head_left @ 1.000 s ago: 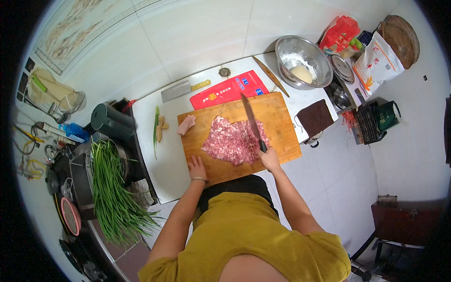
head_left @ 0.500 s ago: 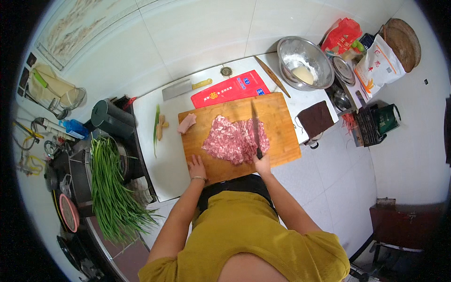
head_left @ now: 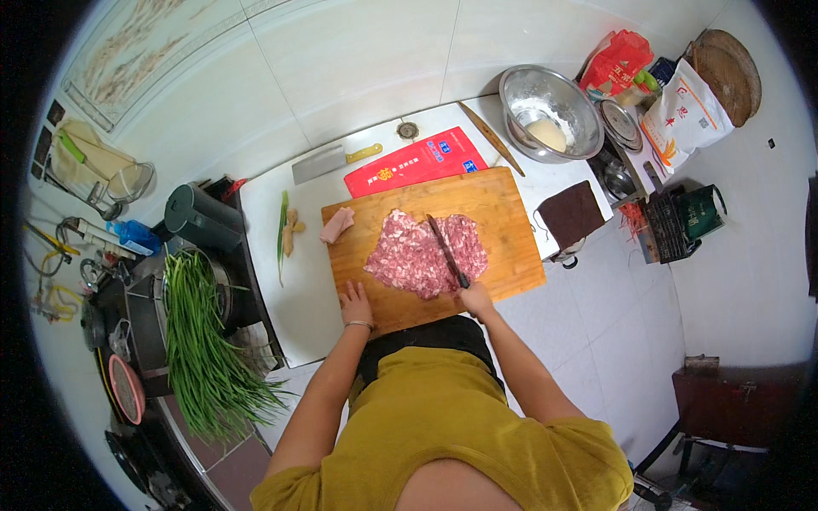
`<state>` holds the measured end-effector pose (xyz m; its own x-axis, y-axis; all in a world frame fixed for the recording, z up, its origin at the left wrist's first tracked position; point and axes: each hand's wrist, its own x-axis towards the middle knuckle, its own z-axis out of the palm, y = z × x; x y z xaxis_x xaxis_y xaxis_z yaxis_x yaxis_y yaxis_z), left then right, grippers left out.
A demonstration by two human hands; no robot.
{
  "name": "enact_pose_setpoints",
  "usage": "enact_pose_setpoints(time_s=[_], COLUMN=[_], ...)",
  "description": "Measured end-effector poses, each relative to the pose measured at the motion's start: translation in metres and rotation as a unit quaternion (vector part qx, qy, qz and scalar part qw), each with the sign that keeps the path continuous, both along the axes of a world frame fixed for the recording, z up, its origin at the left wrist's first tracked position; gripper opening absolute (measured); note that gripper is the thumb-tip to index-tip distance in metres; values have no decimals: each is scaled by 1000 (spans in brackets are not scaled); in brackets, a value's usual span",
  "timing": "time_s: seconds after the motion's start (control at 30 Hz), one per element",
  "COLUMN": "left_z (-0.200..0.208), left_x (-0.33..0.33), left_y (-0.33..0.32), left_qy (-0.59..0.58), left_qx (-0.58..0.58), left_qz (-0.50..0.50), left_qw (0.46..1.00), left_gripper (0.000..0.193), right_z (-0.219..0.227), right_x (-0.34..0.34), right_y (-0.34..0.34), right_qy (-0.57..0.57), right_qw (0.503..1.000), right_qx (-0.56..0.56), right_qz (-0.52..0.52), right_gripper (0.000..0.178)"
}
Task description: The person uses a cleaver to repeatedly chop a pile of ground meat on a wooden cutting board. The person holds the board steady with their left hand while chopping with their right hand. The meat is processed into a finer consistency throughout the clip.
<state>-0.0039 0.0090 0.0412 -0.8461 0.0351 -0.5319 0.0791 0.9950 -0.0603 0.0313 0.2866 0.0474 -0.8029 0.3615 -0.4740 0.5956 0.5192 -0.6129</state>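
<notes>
Chopped raw meat (head_left: 405, 254) is spread in a flat layer over the middle of a wooden cutting board (head_left: 511, 247). My right hand (head_left: 475, 298) grips the handle of a dark-bladed knife (head_left: 445, 247), whose blade lies across the meat, tip pointing away and slightly left. On the board's near left corner rests my left hand (head_left: 355, 303), flat with fingers spread, holding nothing. A pale pink piece of meat or skin (head_left: 337, 225) lies at the board's left edge. Left of the board are a piece of ginger (head_left: 291, 232) and green scallion (head_left: 283, 230).
Behind the board lie a cleaver (head_left: 319, 165), a red packet (head_left: 409, 166) and a tapered wooden rolling pin (head_left: 492, 138). A steel bowl (head_left: 588, 128) holds pale dough (head_left: 547, 134). A dark cloth (head_left: 571, 215) covers the right corner. Long green chives (head_left: 200, 349) are heaped at left.
The knife blade has swung left over the meat, its tip now nearer the middle of the layer. My left hand stays in the same place on the board.
</notes>
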Motion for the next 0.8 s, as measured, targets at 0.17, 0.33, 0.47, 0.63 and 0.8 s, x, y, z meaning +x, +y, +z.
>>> enact_pose_setpoints(time_s=[0.17, 0.33, 0.47, 0.63, 0.8], left_z=[3, -29, -20, -101, -19], left_x=[0, 3, 5, 12, 0], left_y=[1, -10, -7, -24, -9], left_qy=[-5, 53, 27, 140, 2], left_qx=[11, -2, -22, -50, 20], left_qz=[10, -13, -19, -26, 20], left_qw=[1000, 999, 999, 989, 1000], left_gripper=[70, 93, 102, 104, 105], right_z=[87, 12, 66, 68, 82], right_x=[-14, -14, -26, -21, -23], right_y=[0, -3, 12, -1, 7], right_qy=[134, -37, 33, 164, -44], right_qw=[989, 999, 996, 984, 996], right_qx=[-62, 8, 59, -58, 57], right_qz=[-28, -31, 57, -28, 53], right_gripper=[25, 31, 32, 28, 37])
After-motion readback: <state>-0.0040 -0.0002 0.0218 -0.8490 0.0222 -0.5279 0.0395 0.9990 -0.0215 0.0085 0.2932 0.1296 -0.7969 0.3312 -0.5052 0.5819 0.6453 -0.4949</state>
